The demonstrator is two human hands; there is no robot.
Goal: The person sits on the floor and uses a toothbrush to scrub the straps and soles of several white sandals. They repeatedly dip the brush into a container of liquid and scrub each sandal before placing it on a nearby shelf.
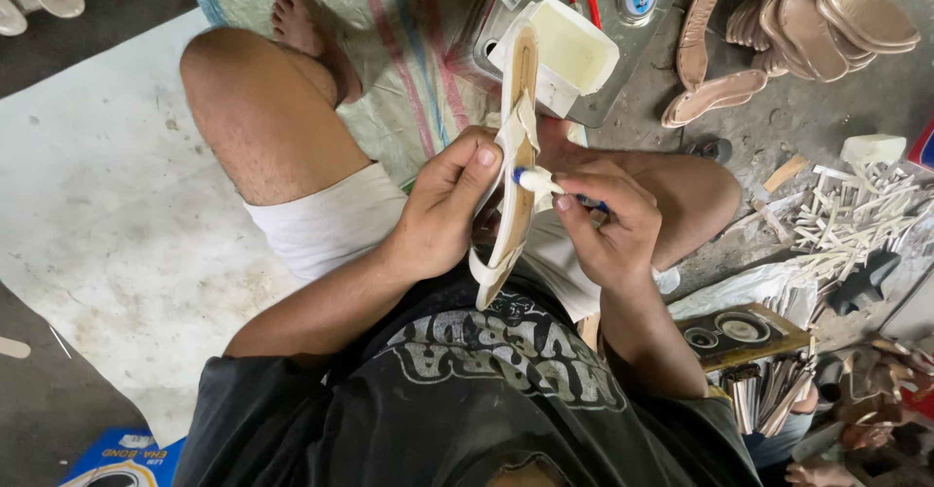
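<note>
At frame centre, above the lap: a cream sandal [514,171] held on edge, toe end toward the upper frame, strap end low near the shirt. Left hand [443,210] wrapped around the sandal's left side, thumb and fingers pressed on the strap area; firm hold. Right hand [603,224] pinched closed on a small brush [538,181] with a blue ferrule and pale tip; the tip touches the sandal's strap at mid-length.

Just beyond the sandal's toe, upper centre: a white plastic tub [574,49] sitting on a metal can lid [642,20], beside a red loop handle [587,0].

Upper right: a heap of tan insoles [808,30] on the floor. Right edge: scattered pale strips [856,210], with a dark object just below them. Left half: a pale sheet [88,205] under the bare knee. Upper left corner: more soles, partly cut off.
</note>
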